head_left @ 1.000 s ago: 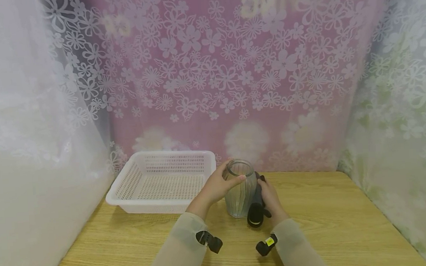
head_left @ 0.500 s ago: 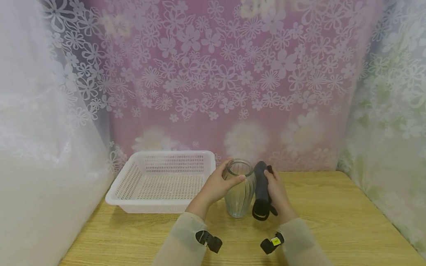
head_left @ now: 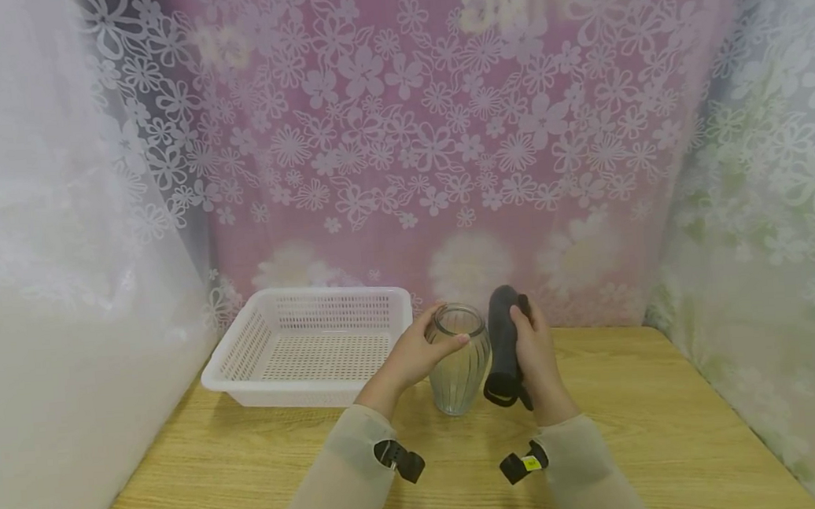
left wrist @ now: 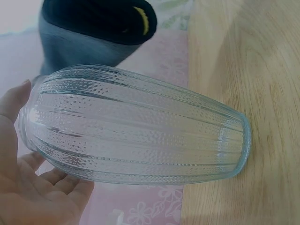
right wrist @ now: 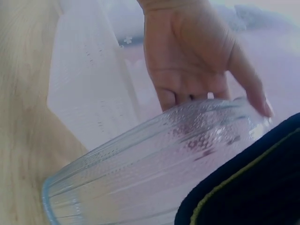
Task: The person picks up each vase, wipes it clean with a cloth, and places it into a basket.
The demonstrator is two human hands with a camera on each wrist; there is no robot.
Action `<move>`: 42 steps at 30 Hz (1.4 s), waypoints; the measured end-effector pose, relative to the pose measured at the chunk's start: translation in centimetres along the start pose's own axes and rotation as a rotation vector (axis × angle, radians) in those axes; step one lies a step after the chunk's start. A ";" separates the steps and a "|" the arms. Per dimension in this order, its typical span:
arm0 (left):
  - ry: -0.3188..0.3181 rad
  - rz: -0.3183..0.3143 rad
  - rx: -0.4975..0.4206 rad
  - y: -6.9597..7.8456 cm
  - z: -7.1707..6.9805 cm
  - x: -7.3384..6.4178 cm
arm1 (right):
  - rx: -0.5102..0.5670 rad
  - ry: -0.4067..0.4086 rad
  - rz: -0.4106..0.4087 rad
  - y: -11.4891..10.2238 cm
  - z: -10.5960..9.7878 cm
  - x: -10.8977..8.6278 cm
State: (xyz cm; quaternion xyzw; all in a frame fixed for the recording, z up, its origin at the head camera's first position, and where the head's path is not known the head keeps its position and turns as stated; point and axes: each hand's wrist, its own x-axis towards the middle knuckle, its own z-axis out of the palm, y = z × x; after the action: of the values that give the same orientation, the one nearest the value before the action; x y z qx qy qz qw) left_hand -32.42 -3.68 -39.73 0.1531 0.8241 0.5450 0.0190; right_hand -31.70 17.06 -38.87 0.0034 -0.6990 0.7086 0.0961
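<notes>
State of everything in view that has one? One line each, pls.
Glass vase: upright on the table, mouth uncovered, apart from the roll in the head view.
Dark roll: rolled up, lower end open, tilted, held above the table.
White basket: right way up on the table, open-topped.
Left hand: grips the vase near its neck.
Right hand: grips the roll.
</notes>
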 end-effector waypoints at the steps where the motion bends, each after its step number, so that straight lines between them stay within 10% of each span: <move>1: 0.000 0.001 -0.002 0.0 0.0 0.0 | 0.002 0.003 0.001 -0.2 0.1 -0.2; 7: -0.002 0.009 -0.004 -0.1 0.0 0.0 | -0.016 0.036 -0.044 -1.1 0.9 -1.2; 24: -0.002 0.009 -0.002 -0.1 0.1 0.0 | -0.370 0.092 -0.625 0.5 3.4 -2.0; 42: 0.002 0.010 -0.008 -0.3 0.1 0.0 | -0.414 0.121 -0.680 1.8 3.8 -1.2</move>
State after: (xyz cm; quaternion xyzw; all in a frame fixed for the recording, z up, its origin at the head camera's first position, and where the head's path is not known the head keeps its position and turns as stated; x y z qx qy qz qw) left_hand -32.45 -3.67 -40.09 0.1567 0.8211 0.5486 0.0159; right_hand -31.24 13.11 -40.71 0.1734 -0.7792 0.4796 0.3645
